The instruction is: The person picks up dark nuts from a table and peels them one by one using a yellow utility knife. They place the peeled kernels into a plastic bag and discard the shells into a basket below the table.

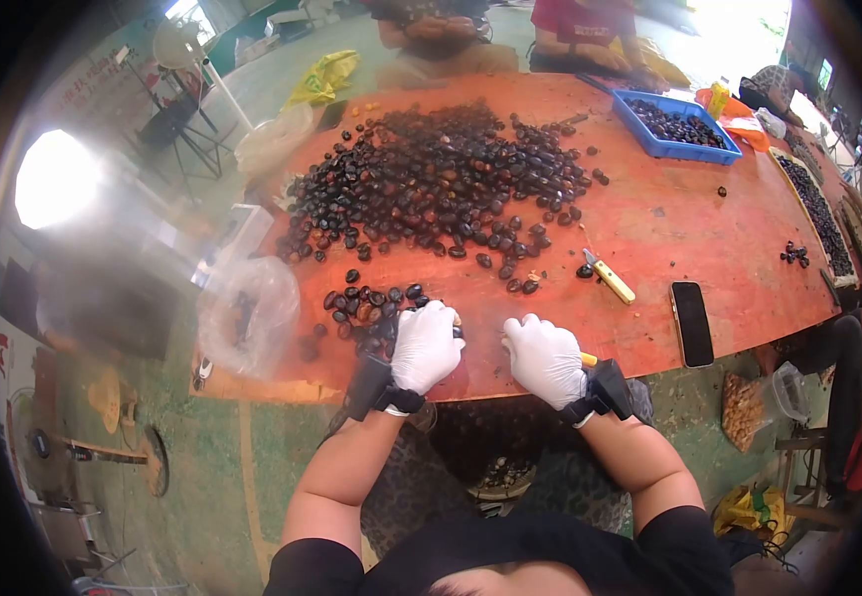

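Observation:
My left hand (428, 348), in a white glove, is closed at the table's near edge; a small light-brown piece shows at its fingertips, too small to name. It touches the right side of a small group of dark nuts (359, 303). Across a short gap, my right hand (544, 362), also gloved, has its fingers curled; a yellow handle (588, 359) sticks out by its wrist side. What the fingers hold is hidden. A large heap of dark, shiny nuts (441, 169) covers the middle of the red table (649, 238).
A yellow-handled knife (610, 277) and a phone (691, 324) lie to the right. A blue tray (677, 148) of nuts stands at the back right. A clear plastic bag (249, 316) is at the left edge. People sit across the table and at the right.

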Available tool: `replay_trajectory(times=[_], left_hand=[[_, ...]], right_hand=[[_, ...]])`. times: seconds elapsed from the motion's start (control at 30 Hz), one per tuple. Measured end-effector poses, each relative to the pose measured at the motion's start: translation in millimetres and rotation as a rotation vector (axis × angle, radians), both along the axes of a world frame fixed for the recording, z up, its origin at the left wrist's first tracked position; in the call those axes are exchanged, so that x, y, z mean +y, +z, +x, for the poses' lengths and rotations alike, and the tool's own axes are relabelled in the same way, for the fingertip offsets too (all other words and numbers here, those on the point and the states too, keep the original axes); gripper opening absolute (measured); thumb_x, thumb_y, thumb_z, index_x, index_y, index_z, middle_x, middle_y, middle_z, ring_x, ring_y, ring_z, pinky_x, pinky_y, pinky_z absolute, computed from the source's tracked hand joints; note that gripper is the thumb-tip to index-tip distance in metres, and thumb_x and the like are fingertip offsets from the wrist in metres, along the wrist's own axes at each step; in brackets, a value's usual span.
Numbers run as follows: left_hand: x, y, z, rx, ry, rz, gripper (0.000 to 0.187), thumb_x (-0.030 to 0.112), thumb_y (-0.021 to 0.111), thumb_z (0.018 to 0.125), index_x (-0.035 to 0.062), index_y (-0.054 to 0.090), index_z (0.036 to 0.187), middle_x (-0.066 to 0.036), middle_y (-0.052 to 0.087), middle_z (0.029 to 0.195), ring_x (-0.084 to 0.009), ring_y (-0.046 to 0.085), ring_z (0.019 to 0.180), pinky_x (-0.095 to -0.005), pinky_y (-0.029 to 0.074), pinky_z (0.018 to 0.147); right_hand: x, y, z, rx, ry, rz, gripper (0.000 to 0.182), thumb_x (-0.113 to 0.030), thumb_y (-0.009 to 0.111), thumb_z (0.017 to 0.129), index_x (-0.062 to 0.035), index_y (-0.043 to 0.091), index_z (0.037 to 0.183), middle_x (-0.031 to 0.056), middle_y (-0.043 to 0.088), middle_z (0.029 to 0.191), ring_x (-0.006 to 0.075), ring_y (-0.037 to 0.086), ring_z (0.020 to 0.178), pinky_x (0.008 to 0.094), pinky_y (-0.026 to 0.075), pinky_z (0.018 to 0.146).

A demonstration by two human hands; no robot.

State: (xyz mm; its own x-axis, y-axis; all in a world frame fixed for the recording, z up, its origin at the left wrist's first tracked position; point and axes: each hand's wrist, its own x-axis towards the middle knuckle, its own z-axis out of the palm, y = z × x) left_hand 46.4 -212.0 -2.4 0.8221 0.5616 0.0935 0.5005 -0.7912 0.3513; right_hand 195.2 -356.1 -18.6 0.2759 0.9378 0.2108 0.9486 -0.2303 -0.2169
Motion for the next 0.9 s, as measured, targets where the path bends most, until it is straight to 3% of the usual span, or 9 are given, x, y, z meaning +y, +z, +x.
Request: replay_trajectory(times=[0.1,0.2,0.27,0.37,0.43,0.6,0.7,0.83,0.9], left_hand=[[8.8,25.2,9.9,0.117,-0.013,0.059,0.04,0.026,0.078,0.078,0.0039,0.067,0.109,-0.016,0.062,0.11,-0.0344,0.063,0.104,-0.0462,0.05,0.091],[23.4,12.4,45.7,-0.208,0.017,0.02,0.038,0.017,0.072,0.083,0.0078,0.065,0.119,-0.015,0.062,0.111,-0.035,0.062,0.105,-0.045,0.052,0.09],[33.8,-2.8,75.2,-0.213,0.04,0.07,0.036,0.011,0.07,0.084,0.0111,0.066,0.121,-0.013,0.062,0.112,-0.0343,0.062,0.104,-0.045,0.052,0.088],[56.5,-37.7,95.8,-0.211,0.002,0.131,0.027,0.01,0.069,0.084,0.0103,0.066,0.11,-0.012,0.063,0.109,-0.034,0.062,0.102,-0.0449,0.052,0.085],[53.8,-31.5,97.5,-0.225,-0.017,0.133,0.016,0.009,0.068,0.083,0.009,0.064,0.099,-0.012,0.064,0.103,-0.0344,0.062,0.099,-0.0459,0.051,0.085],[42.4,-4.0,65.9,0.067,-0.099,0.168,0.012,0.012,0.059,0.084,0.0113,0.066,0.093,-0.012,0.066,0.096,-0.0336,0.062,0.098,-0.0475,0.048,0.085],[44.1,8.1,43.3,0.174,-0.16,0.046,0.013,0.015,0.065,0.082,0.012,0.069,0.094,-0.012,0.068,0.096,-0.0325,0.063,0.1,-0.0472,0.048,0.089],[40.6,17.0,62.2,-0.041,-0.092,0.025,0.02,0.02,0.072,0.082,0.0093,0.068,0.098,-0.013,0.067,0.101,-0.0342,0.065,0.1,-0.0468,0.05,0.088],[35.0,4.4,83.1,-0.157,-0.062,-0.039,0.025,0.014,0.074,0.083,0.0037,0.068,0.105,-0.016,0.069,0.105,-0.035,0.066,0.102,-0.0429,0.053,0.09]], right_hand=[[1.0,-1.5,5.2,0.036,-0.062,0.013,0.014,-0.024,0.061,0.092,-0.0102,0.061,0.097,0.0129,0.063,0.085,0.03,0.069,0.076,0.0426,0.055,0.061],[2.6,-2.0,8.4,0.047,-0.088,0.022,0.015,-0.024,0.062,0.092,-0.0103,0.06,0.097,0.0132,0.063,0.084,0.0306,0.069,0.074,0.0431,0.055,0.06],[3.0,-4.6,9.5,0.057,-0.088,0.03,0.015,-0.024,0.062,0.091,-0.0105,0.06,0.097,0.0133,0.063,0.083,0.0307,0.069,0.074,0.0432,0.055,0.06],[2.7,-6.1,9.7,0.039,-0.089,0.03,0.015,-0.023,0.063,0.09,-0.011,0.06,0.098,0.0132,0.064,0.083,0.0306,0.069,0.074,0.0432,0.055,0.06],[2.7,-6.6,10.3,0.033,-0.087,0.035,0.016,-0.023,0.063,0.089,-0.0111,0.06,0.099,0.0133,0.064,0.084,0.0307,0.069,0.075,0.0432,0.055,0.06],[1.0,-6.0,10.2,0.046,-0.086,0.032,0.016,-0.024,0.062,0.09,-0.0111,0.06,0.1,0.0133,0.064,0.084,0.031,0.069,0.075,0.0434,0.054,0.06],[0.2,-4.3,9.1,0.068,-0.088,0.044,0.015,-0.025,0.062,0.092,-0.0107,0.06,0.098,0.0139,0.064,0.084,0.0324,0.068,0.075,0.0447,0.054,0.06],[2.2,-4.2,7.6,0.099,-0.104,0.054,0.015,-0.025,0.063,0.092,-0.0102,0.059,0.095,0.0146,0.063,0.082,0.0348,0.067,0.075,0.0468,0.053,0.061],[1.7,-6.3,8.9,0.077,-0.101,0.059,0.015,-0.025,0.063,0.092,-0.0104,0.059,0.096,0.0141,0.063,0.083,0.0336,0.068,0.075,0.0457,0.053,0.061]])
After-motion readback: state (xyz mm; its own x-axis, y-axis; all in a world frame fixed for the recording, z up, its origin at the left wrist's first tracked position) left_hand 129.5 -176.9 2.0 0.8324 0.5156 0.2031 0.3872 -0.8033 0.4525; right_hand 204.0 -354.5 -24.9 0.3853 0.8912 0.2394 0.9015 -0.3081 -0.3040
